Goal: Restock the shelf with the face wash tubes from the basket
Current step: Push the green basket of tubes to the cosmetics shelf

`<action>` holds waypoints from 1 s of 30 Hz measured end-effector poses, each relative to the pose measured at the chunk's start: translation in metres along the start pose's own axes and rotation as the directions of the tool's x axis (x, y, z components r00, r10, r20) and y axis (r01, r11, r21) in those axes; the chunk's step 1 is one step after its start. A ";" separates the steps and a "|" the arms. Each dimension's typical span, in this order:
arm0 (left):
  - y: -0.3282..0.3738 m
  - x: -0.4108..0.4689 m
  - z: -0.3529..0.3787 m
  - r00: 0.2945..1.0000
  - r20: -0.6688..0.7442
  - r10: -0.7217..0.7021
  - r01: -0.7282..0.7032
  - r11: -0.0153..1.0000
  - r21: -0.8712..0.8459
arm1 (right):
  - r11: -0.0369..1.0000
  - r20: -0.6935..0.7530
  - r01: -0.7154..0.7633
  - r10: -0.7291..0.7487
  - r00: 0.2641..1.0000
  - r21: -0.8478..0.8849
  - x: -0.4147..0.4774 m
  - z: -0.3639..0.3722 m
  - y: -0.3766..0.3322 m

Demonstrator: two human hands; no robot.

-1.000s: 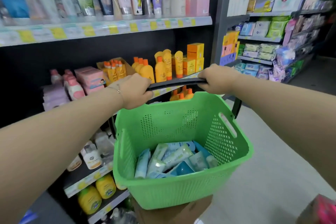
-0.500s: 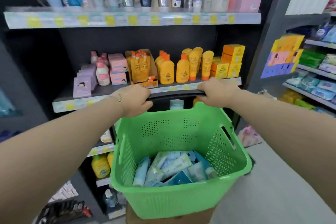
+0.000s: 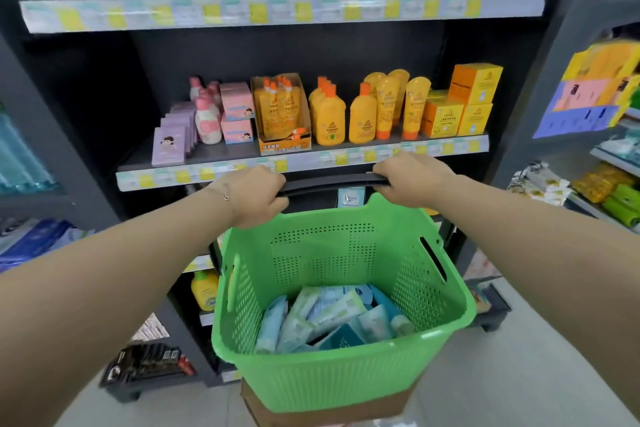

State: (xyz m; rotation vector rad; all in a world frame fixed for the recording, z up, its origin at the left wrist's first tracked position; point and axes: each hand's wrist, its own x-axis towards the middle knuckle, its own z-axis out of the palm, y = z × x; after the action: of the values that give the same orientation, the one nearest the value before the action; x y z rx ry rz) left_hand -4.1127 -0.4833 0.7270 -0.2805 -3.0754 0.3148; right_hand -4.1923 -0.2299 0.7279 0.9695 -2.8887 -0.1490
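Observation:
A green perforated basket (image 3: 325, 388) hangs in front of me, over a brown cardboard box. Both hands hold its black handle (image 3: 332, 184): my left hand (image 3: 254, 198) grips the left end, my right hand (image 3: 410, 178) grips the right end. Several pale blue and white face wash tubes (image 3: 332, 319) lie piled in the bottom of the basket. The top shelf (image 3: 277, 10) carries a row of upright tubes, cut off by the frame's upper edge.
The middle shelf (image 3: 214, 173) holds pink boxes and bottles and several yellow-orange bottles, tubes and boxes (image 3: 381, 107). Lower shelves behind the basket hold more bottles. A second shelving unit (image 3: 595, 156) stands to the right, and pale floor (image 3: 519, 374) lies at lower right.
The view has swung left to face the shelf head-on and come closer to it. Both hands keep their grip on the basket handle, and the tubes lie as before.

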 end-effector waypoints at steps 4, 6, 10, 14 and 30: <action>-0.001 0.001 0.004 1.000 -0.002 -0.012 0.012 1.000 0.022 | 1.000 -0.014 0.008 -0.007 1.000 0.012 0.005 0.004 0.001; -0.002 0.003 0.008 1.000 -0.009 -0.013 0.014 1.000 0.020 | 0.999 -0.001 -0.007 0.007 1.000 0.031 0.008 0.005 0.003; -0.002 0.001 0.017 0.998 -0.052 -0.042 0.042 0.999 -0.001 | 0.996 0.008 -0.010 0.009 1.000 0.087 0.008 0.009 0.002; 0.004 -0.010 0.018 0.995 -0.083 -0.049 0.047 0.999 -0.023 | 0.994 -0.041 0.010 -0.006 0.999 0.107 -0.005 0.013 -0.002; 0.031 -0.094 0.083 0.961 -0.199 0.191 -0.238 0.940 -0.246 | 0.983 -0.185 0.186 -0.180 0.966 0.014 -0.127 0.079 -0.031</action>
State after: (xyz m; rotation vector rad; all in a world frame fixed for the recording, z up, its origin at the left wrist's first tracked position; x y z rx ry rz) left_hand -4.0191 -0.4874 0.6381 -0.6224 -2.9115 -0.1197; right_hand -4.0827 -0.1727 0.6386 1.1881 -2.6412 -0.0253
